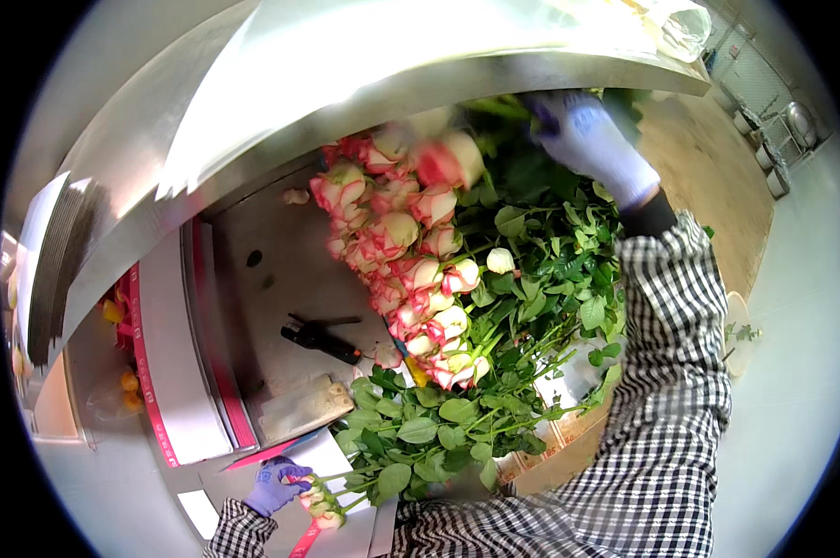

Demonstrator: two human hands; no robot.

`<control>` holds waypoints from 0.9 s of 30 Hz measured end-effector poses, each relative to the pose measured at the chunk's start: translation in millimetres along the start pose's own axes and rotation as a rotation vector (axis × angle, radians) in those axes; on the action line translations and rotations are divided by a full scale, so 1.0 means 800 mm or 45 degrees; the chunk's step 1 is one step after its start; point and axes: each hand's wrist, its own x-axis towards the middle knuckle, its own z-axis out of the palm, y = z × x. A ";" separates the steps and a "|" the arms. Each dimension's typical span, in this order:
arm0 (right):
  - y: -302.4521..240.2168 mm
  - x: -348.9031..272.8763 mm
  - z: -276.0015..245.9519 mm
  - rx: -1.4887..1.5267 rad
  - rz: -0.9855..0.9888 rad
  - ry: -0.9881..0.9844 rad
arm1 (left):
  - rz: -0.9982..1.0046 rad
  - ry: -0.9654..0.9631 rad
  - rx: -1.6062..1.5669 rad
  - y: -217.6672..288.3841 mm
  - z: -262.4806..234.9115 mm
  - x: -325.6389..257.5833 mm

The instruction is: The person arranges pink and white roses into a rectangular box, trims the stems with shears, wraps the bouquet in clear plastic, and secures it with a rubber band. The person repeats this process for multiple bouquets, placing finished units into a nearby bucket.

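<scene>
My left hand (273,485), in a purple glove, grips a small bunch of rose heads and stems (322,502) at the bottom left, over a white sheet. My right hand (592,139), in a white and purple glove with a checked sleeve, reaches far up into the green stems and leaves (531,177) near the metal shelf edge; its fingers are blurred and partly hidden in the foliage. Between them lies a big pile of cream roses with pink edges (410,260), stems and leaves (494,372) pointing to the right.
A curved steel shelf (364,84) overhangs the worktable (262,279). Black pruning shears (319,337) lie on the table left of the roses. Stacked white and pink cardboard sheets (183,353) sit at the left. A wooden surface (708,177) and pale floor lie right.
</scene>
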 end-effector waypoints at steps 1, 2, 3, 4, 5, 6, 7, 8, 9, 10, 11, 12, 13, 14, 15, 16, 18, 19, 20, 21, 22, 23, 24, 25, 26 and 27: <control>-0.001 -0.019 -0.004 0.213 0.097 -0.214 | -0.009 0.007 0.014 -0.006 0.002 -0.001; -0.007 -0.031 -0.001 0.240 0.073 -0.576 | -0.058 -0.038 0.009 -0.012 0.004 -0.001; -0.014 -0.044 0.004 0.304 0.015 -0.817 | -0.103 -0.071 0.001 -0.020 0.006 -0.001; -0.021 -0.055 0.010 0.325 -0.080 -0.714 | -0.245 -0.125 -0.095 -0.026 0.008 -0.002; -0.029 -0.064 0.016 0.336 -0.133 -0.681 | -0.210 -0.130 -0.078 -0.033 0.009 -0.002; -0.035 -0.071 0.019 0.327 0.018 -0.645 | -0.211 -0.125 -0.065 -0.039 0.011 -0.003; -0.042 -0.079 0.020 0.316 -0.021 -0.437 | -0.210 -0.115 -0.053 -0.044 0.012 -0.003; -0.047 -0.086 0.020 0.304 -0.040 -0.333 | -0.182 -0.111 -0.015 -0.048 0.014 -0.003; -0.050 -0.093 0.018 0.315 -0.076 -0.131 | -0.144 -0.073 -0.026 -0.051 0.015 -0.004; -0.052 -0.101 0.014 0.301 -0.115 0.007 | -0.141 -0.064 -0.022 -0.052 0.016 -0.004; -0.053 -0.105 0.009 0.289 -0.086 0.056 | -0.165 -0.070 -0.010 -0.052 0.016 -0.005; -0.053 -0.109 0.003 0.283 -0.087 0.183 | -0.140 -0.047 -0.046 -0.051 0.017 -0.005; -0.054 -0.110 -0.006 0.248 -0.092 0.295 | -0.157 -0.049 -0.045 -0.048 0.017 -0.005; -0.053 -0.108 -0.017 0.305 -0.073 0.428 | -0.188 -0.053 -0.055 -0.044 0.017 -0.006; -0.060 -0.107 -0.031 0.460 0.059 0.509 | -0.220 -0.055 -0.071 -0.040 0.016 -0.006; -0.064 -0.101 -0.050 0.340 0.049 0.381 | -0.196 -0.044 -0.042 -0.035 0.015 -0.007; -0.085 -0.089 -0.094 -0.082 0.048 0.035 | -0.140 -0.034 0.036 -0.025 0.012 -0.006; -0.101 -0.090 -0.125 -0.214 0.049 -0.016 | -0.135 -0.020 0.109 -0.021 0.010 -0.006; -0.123 -0.095 -0.156 -0.166 0.029 0.072 | 0.017 0.013 0.147 -0.018 0.008 -0.005; -0.144 -0.105 -0.184 -0.066 -0.015 0.123 | -0.037 -0.003 0.077 -0.015 0.008 -0.006; -0.170 -0.120 -0.209 0.197 -0.066 0.110 | -0.099 -0.026 0.003 -0.014 0.007 -0.005; -0.191 -0.136 -0.223 0.457 -0.069 0.046 | -0.118 -0.018 -0.104 -0.012 0.008 -0.007; -0.205 -0.147 -0.224 0.501 -0.159 -0.089 | -0.121 -0.009 0.023 -0.012 0.007 -0.007; -0.207 -0.160 -0.220 0.589 -0.326 -0.184 | -0.118 0.022 -0.051 -0.011 0.009 -0.009; -0.205 -0.167 -0.199 0.409 -0.222 -0.127 | -0.122 0.039 -0.003 -0.012 0.008 -0.009; -0.185 -0.170 -0.174 0.296 -0.082 -0.094 | -0.163 0.024 0.077 -0.012 0.010 -0.010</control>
